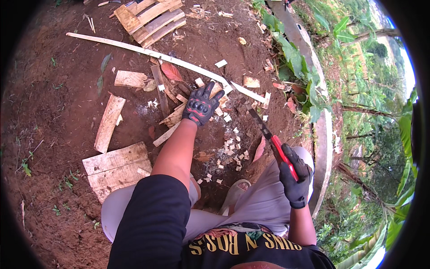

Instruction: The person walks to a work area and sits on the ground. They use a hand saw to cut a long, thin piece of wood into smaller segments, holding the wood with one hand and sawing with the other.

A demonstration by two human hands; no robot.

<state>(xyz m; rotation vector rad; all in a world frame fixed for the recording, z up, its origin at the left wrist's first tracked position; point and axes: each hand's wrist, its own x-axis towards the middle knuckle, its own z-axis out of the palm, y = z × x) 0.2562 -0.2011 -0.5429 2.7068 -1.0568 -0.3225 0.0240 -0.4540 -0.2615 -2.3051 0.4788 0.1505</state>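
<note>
My right hand (295, 181), in a black glove, is closed around the red handle (285, 157) of a machete-like tool with a long dark blade (257, 120). The blade slants up and left, its far end by a long pale wooden strip (179, 62). My left hand (200, 106), in a black and red glove, lies over wood pieces just below the strip. Its visible fingers are spread, with fingertips close to the strip; whether they touch it I cannot tell. Small cut wood chunks (230, 145) are scattered on the soil between my legs.
Flat boards (117, 167) and a short plank (109, 123) lie on the left. A slatted wooden piece (154, 20) sits at the far side. Along the right runs a concrete edge (321, 148), with plants beyond it. My sandalled foot (235, 195) is near the chunks.
</note>
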